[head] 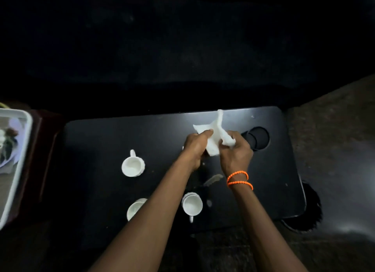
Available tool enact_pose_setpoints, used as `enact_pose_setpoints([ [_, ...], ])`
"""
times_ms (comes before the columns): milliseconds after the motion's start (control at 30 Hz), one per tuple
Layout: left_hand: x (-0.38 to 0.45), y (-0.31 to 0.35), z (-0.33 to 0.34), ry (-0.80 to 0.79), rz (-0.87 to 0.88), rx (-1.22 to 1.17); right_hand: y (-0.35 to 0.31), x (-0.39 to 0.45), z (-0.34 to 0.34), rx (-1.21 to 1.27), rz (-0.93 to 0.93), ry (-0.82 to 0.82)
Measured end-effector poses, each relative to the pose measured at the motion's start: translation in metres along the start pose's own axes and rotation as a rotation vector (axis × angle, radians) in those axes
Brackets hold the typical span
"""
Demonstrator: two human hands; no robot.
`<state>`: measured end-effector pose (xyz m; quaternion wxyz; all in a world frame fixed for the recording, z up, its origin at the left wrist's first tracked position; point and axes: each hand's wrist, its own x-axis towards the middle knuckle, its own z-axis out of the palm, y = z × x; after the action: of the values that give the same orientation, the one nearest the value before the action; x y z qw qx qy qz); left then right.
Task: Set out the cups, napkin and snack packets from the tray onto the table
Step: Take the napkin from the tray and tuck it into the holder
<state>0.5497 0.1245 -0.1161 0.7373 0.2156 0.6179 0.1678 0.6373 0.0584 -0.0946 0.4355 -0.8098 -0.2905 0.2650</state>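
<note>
napkin: soft white paper, crumpled in my hands | cups: shiny smooth white china | table: smooth black top, a bit shiny | tray: pale smooth plastic rim | my bracelet: orange beads

From my remote seat I see two bare forearms reaching in from the bottom edge, no sleeves on either one. The left hand has nothing on its wrist. The right hand wears a thin bright orange beaded bracelet, looped twice around the wrist so it shows as two slim strands, one just above the other.
</note>
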Motion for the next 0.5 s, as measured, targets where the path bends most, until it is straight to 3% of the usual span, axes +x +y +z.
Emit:
enact_pose_setpoints([
  [167,-0.005,-0.016,0.066,-0.082,0.011,-0.025,0.028,0.016,-0.06,-0.097,-0.081,0.139],
  [267,-0.01,-0.018,0.099,-0.188,0.021,0.025,0.039,0.03,-0.086,-0.113,0.011,0.19],
  [367,-0.011,-0.016,0.123,-0.239,-0.026,0.09,0.044,0.048,-0.1,-0.186,0.132,0.147],
  [500,-0.005,-0.008,0.138,-0.189,-0.062,0.072,0.034,0.072,-0.103,-0.239,0.166,0.041],
])
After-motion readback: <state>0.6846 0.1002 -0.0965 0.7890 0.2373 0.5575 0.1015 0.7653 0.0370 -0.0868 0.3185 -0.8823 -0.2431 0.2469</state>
